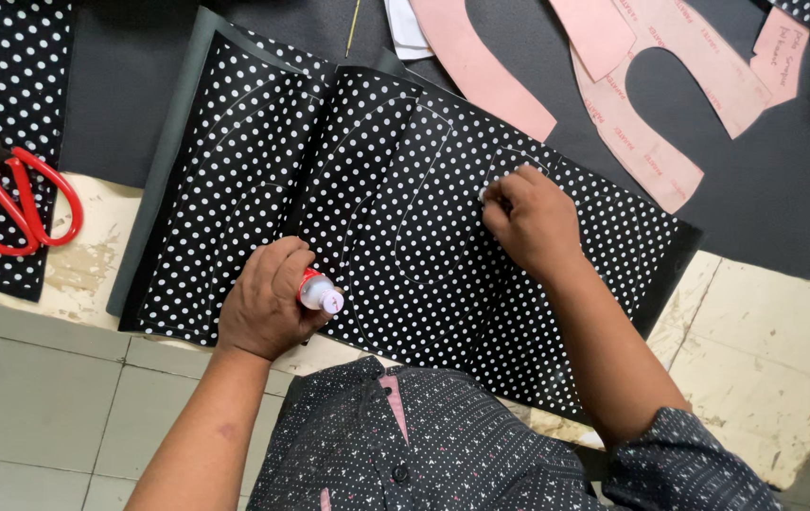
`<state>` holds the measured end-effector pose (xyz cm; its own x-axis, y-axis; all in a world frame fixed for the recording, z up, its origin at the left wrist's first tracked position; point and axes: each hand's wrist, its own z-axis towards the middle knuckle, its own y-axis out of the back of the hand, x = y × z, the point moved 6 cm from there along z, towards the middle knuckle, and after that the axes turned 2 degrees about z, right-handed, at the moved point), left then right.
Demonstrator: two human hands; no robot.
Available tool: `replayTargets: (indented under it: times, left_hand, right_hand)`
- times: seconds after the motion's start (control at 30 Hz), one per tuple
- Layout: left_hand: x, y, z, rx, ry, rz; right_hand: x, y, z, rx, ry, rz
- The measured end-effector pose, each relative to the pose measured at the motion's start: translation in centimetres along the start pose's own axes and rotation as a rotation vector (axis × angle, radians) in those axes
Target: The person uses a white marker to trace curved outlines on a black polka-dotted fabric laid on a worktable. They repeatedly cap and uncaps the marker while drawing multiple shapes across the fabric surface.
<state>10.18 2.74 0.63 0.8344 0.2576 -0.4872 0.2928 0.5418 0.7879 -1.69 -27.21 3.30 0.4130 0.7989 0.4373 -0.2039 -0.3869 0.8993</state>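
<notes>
Evidently your left hand was clenched around a small red-and-white tube, resting on the polka-dot sheet's near edge to pin it, while your right hand pinched something white, too small to identify, against an outline near the far edge.

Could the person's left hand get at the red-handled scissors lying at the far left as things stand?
Probably yes, but not freely: the left hand is closed around a small red-and-white tube. The red-handled scissors lie uncovered on polka-dot fabric to its left, with only open tabletop between. The tube would likely need setting down first.
</notes>
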Motion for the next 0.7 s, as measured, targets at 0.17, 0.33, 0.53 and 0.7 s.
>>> replayTargets:
  times: [0.17,0.33,0.53,0.7]
  left_hand:
    - [-0.1,0.0,0.0,-0.008,-0.020,0.024]
    - [0.0,-0.2,0.0,0.014,0.023,-0.023]
    - [-0.3,-0.2,0.0,-0.011,-0.013,0.001]
    - [-0.6,-0.4,0.3,-0.010,-0.002,-0.001]
  right_hand:
    - [0.2,0.2,0.6,-0.049,0.013,0.037]
    - [0.0,0.8,0.6,0.048,-0.010,0.020]
    - [-1.9,3.1,-0.3,0.007,-0.093,0.171]
    - [-2.1,1.9,0.0,-0.031,-0.082,0.130]
